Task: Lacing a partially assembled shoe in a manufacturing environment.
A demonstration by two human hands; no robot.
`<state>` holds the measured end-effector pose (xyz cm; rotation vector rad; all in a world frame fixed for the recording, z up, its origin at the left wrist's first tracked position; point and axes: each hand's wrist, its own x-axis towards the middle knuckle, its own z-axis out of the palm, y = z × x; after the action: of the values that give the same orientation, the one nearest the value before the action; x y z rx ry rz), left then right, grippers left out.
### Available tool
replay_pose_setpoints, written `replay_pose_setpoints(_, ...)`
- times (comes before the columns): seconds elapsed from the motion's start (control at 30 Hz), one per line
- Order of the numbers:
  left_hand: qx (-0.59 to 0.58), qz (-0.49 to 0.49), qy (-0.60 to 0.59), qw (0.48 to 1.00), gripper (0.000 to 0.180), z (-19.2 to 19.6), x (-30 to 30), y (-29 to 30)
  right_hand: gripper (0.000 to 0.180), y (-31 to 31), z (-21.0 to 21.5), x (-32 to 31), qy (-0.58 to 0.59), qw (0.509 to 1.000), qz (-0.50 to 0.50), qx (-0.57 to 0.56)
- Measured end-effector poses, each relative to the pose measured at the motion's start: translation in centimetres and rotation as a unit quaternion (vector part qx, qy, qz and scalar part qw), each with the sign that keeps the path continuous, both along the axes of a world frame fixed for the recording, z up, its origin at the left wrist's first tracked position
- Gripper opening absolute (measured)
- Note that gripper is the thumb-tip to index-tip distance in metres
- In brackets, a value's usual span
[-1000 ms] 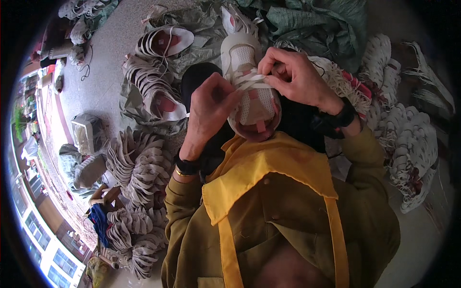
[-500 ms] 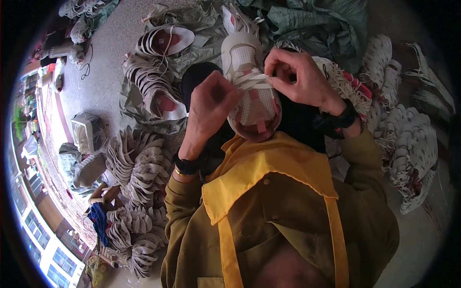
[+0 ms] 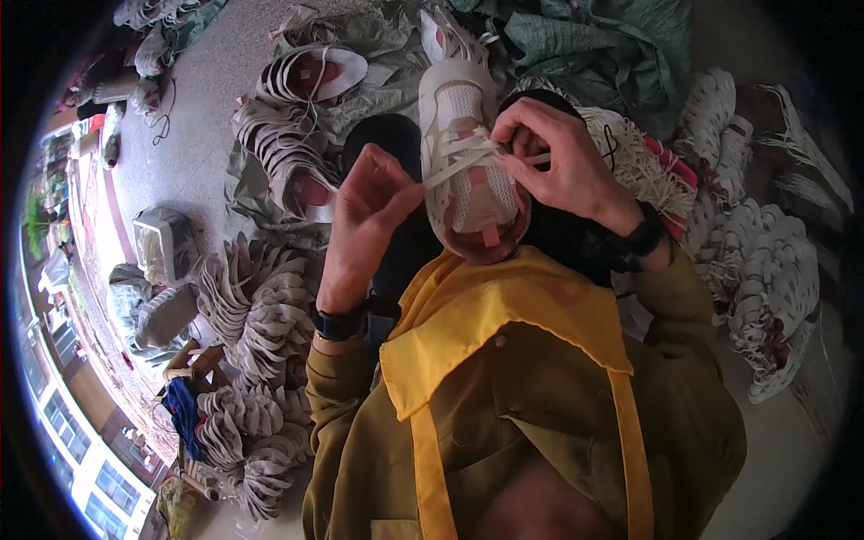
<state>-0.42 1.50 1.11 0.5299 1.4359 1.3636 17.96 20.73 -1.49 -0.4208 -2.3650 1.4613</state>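
Observation:
A white mesh shoe upper (image 3: pixel 465 101) with pink tabs lies lengthwise before me, its heel opening toward my yellow apron (image 3: pixel 504 301). My left hand (image 3: pixel 371 202), to the left of it, pinches one end of a flat white shoelace (image 3: pixel 461 166). The lace runs taut from those fingertips across the upper to the eyelets. On the right side my right hand (image 3: pixel 560 160) has its fingers closed at the lace near the eyelets, and a short piece of lace shows by its fingers. Its fingertips partly cover the upper's right edge.
Stacked uppers (image 3: pixel 288 148) lie on green plastic sheeting at the left. Rows of pale curved shoe pieces (image 3: pixel 261 315) stand nearer. At the right are bundles of laced white uppers (image 3: pixel 769 279) and a heap of loose white laces (image 3: pixel 634 162). A green sack (image 3: pixel 585 54) lies beyond.
My left hand has moved left and slightly down, drawing the lace out straight across the upper. My right hand has shifted only slightly at the eyelets.

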Motion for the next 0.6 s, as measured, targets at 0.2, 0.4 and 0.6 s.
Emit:
replay_pose_setpoints(0.2,0.002,-0.025,0.089,0.996,0.019,-1.0,0.2,0.2,0.025,-0.1,1.9,1.9,-0.03,0.998,-0.019,0.048)
replay_pose_setpoints(0.4,0.016,-0.017,0.102,0.995,0.017,-0.6,0.2,0.7,0.02,-0.7,1.9,1.7,-0.017,0.996,-0.015,0.083)
replay_pose_setpoints(0.6,0.026,0.006,0.104,0.994,0.016,1.0,-0.1,2.2,0.013,-1.3,1.5,-0.5,-0.038,0.989,-0.021,0.138)
